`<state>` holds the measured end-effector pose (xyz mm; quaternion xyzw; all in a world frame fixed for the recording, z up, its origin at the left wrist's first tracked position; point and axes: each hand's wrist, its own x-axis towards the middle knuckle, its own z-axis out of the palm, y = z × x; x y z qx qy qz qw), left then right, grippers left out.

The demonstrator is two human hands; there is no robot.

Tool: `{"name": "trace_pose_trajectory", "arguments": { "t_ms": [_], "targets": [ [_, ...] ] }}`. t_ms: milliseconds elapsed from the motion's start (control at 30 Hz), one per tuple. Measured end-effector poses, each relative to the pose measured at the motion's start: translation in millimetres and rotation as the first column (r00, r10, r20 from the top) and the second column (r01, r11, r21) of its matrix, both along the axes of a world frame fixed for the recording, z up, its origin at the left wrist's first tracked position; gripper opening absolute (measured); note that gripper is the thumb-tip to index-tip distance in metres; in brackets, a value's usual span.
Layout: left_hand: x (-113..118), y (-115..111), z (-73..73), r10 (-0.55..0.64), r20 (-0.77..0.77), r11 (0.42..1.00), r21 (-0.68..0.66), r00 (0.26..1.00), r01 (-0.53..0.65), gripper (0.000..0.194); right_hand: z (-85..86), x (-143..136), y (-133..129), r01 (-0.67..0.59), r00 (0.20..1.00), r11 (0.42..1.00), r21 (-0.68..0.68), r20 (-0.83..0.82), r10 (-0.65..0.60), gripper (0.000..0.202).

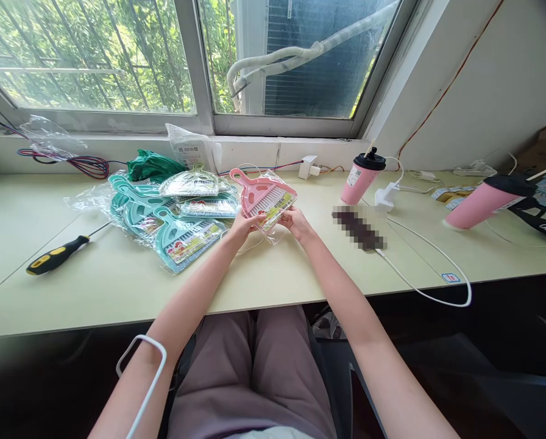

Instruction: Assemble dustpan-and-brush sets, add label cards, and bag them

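Observation:
Between my two hands is a pink dustpan and brush set (259, 194) in clear plastic wrap, tilted with its handle toward the upper left. My left hand (245, 227) grips its lower left edge, and my right hand (297, 223) pinches its lower right corner. Left of it lies a pile of wrapped teal dustpan sets (188, 244), several of them overlapping. A paler wrapped set (189, 183) rests on top at the back of the pile. Fingertips under the pink set are partly hidden.
On the left lies a black and yellow screwdriver (58, 255). Pink cups (359, 180) with black lids, one upright and one tilted, are to the right. A blurred dark object (359, 228) connects to a white cable (437, 299). The table's front edge is near my lap.

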<state>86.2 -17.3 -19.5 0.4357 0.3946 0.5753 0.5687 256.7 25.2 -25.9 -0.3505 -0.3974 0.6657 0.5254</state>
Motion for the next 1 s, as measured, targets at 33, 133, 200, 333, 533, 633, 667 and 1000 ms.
{"name": "trace_pose_trajectory", "arguments": {
  "t_ms": [33, 133, 200, 333, 533, 633, 667, 1000],
  "targets": [
    [-0.7, 0.1, 0.0, -0.021, -0.017, 1.000, -0.005, 1.000, 0.021, 0.064, -0.4, -0.7, 0.2, 0.011, 1.000, 1.000, -0.003, -0.005, -0.011, 0.014],
    [-1.2, 0.1, 0.0, -0.041, -0.047, 0.999, -0.017, 0.998, 0.040, 0.062, 0.3, -1.5, -0.1, 0.035, 0.999, 0.999, -0.011, -0.010, -0.035, 0.014],
    [-0.6, -0.2, 0.1, -0.033, -0.042, 0.999, -0.016, 0.999, 0.032, 0.062, 1.8, -1.2, -0.8, 0.040, 0.999, 0.999, -0.019, 0.000, -0.040, 0.014],
    [0.8, -1.4, 0.2, -0.019, -0.044, 1.000, -0.024, 0.999, 0.018, 0.061, 5.2, -0.9, -2.6, 0.037, 0.999, 0.999, -0.038, 0.026, -0.036, 0.018],
    [-8.0, 7.6, 5.5, 0.012, -0.038, 0.997, -0.080, 0.999, -0.015, 0.051, 7.8, -4.8, -4.3, 0.027, 0.999, 0.999, -0.040, 0.036, -0.025, 0.016],
    [-34.4, 16.5, 13.8, -0.026, -0.010, 0.993, -0.119, 1.000, 0.024, 0.039, 8.6, -8.6, -6.0, 0.034, 0.997, 0.997, 0.069, 0.060, -0.038, 0.008],
    [-46.9, 18.9, 16.3, -0.009, -0.013, 0.992, -0.128, 1.000, 0.008, 0.035, 8.9, -9.4, -6.9, 0.061, 0.993, 0.991, 0.117, 0.089, -0.072, 0.008],
    [-106.8, 14.6, 19.6, 0.068, -0.087, 0.972, -0.220, 0.994, -0.086, 0.018, 13.6, -2.4, -17.4, 0.008, 0.651, 0.644, 0.765, 0.485, -0.584, 0.056]
  ]
}}
